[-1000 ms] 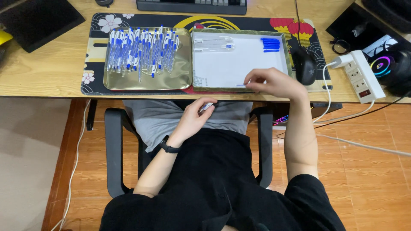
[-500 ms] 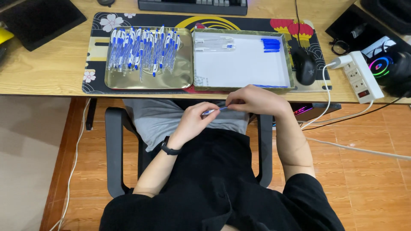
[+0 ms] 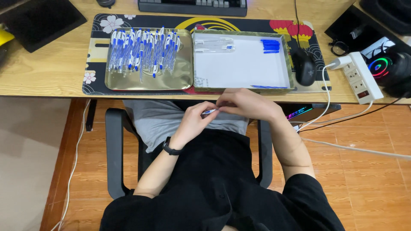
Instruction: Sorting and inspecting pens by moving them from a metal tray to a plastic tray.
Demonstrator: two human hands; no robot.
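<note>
Pinching one small blue-tipped pen part (image 3: pixel 209 111), both hands (image 3: pixel 222 112) hide most of it.

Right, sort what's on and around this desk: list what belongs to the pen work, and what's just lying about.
In use:
- left hand and right hand, together on a small pen part
- gold tray heaped with blue-and-white pens
- white box with clear barrels and blue caps

Lying about:
- mouse
- keyboard
- power strip
- glasses
</note>
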